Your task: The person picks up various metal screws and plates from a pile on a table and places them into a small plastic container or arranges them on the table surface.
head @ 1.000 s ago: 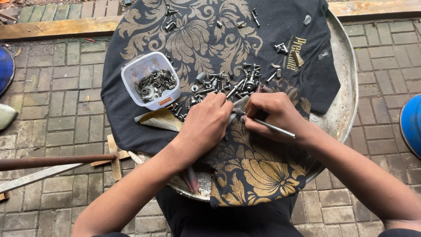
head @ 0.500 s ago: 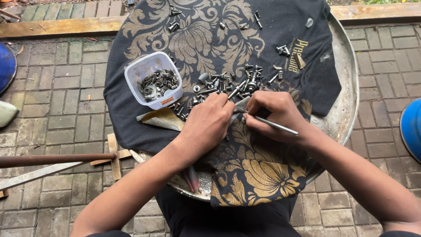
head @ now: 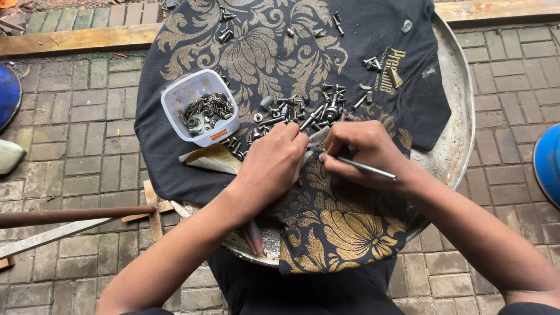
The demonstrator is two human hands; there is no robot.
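My left hand (head: 273, 164) and my right hand (head: 365, 150) meet over a black cloth with gold floral print (head: 274, 52), spread on a round metal tray (head: 456, 122). My right hand grips a thin metal rod (head: 366, 168) that sticks out to the right. My left hand pinches a small grey metal piece (head: 318, 140) between the two hands. A heap of screws and bolts (head: 303, 111) lies just beyond my fingers. A clear plastic tub (head: 199, 107) with several screws and washers stands to the left of the heap.
A folded brown paper (head: 211, 157) lies under the tub's near side. Loose screws (head: 226, 34) dot the cloth's far part. A long wooden stick (head: 70, 216) and a pale slat (head: 46, 238) lie on the brick paving at left. Blue objects (head: 547, 163) sit at both side edges.
Both hands stay together over the cloth with only slight finger shifts. The rod remains in my right hand. The view has drifted a little.
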